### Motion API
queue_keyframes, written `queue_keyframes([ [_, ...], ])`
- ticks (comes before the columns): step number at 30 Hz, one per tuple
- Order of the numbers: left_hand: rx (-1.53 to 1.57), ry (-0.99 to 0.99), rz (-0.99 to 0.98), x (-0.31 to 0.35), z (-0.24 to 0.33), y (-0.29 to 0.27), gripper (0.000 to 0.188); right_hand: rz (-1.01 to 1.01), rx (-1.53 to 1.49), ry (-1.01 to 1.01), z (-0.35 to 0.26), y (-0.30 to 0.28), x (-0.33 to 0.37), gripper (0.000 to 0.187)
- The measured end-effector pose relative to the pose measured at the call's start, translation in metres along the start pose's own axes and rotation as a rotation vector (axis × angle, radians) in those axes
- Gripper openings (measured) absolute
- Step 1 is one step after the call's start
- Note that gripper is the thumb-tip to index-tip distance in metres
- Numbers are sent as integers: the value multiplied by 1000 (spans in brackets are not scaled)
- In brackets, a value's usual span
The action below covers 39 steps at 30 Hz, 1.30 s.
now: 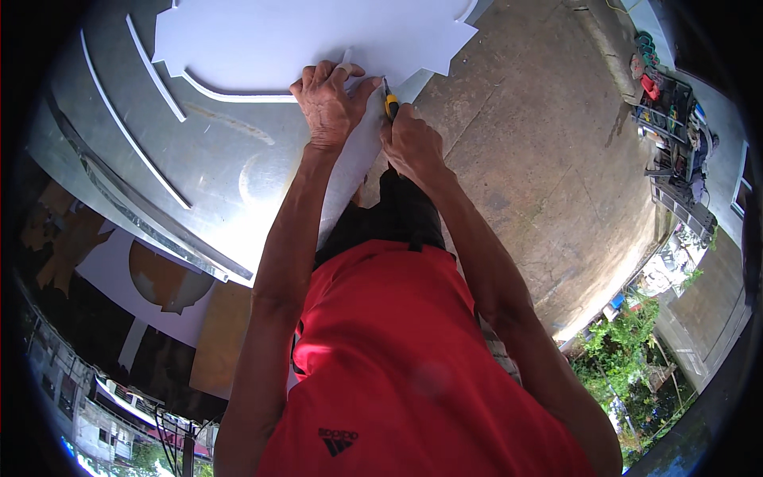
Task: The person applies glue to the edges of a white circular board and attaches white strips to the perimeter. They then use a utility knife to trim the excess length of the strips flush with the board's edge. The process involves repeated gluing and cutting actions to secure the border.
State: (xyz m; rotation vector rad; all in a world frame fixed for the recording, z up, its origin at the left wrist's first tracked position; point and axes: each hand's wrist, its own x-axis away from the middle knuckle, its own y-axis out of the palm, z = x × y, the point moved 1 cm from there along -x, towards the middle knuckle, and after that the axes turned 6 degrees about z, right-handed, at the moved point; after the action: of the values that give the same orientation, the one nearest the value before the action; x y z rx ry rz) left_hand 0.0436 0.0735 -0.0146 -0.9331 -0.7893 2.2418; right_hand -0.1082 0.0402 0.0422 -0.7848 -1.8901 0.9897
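My right hand (413, 143) grips a yellow and black utility knife (391, 105). Its blade tip is at the near edge of a large white sheet (262, 48) with a cut, angular outline. Just left of the blade, my left hand (327, 103) presses on the sheet with curled fingers, its thumb pointing toward the knife. A short end of white strip (347, 56) sticks up by its fingers. A raised curved white strip (230, 97) runs along the sheet's near edge up to that hand. What lies under the left palm is hidden.
The sheet rests on a shiny metal-topped table (214, 159), where two loose thin white strips (127, 119) lie at the left. Below its left edge are cut-out boards (171, 274). Concrete floor (540, 159) spreads to the right, with a cluttered rack (675, 119) beyond.
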Motion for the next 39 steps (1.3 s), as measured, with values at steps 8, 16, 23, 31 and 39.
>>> queue_keyframes([
  [8,-23,24,-10,-3,3,1,33,288,-451,-77,54,16,-10,37],
  [16,21,-16,-30,-2,0,-1,27,230,-473,-168,35,-2,-76,50],
  [23,-1,-4,-34,-2,1,-4,28,123,-438,-253,38,-5,-91,37],
  [31,-2,6,-27,-2,0,-3,30,74,-525,-297,32,-17,-86,35],
  [39,12,22,2,0,-3,-2,30,330,-217,-437,25,-6,-83,36],
])
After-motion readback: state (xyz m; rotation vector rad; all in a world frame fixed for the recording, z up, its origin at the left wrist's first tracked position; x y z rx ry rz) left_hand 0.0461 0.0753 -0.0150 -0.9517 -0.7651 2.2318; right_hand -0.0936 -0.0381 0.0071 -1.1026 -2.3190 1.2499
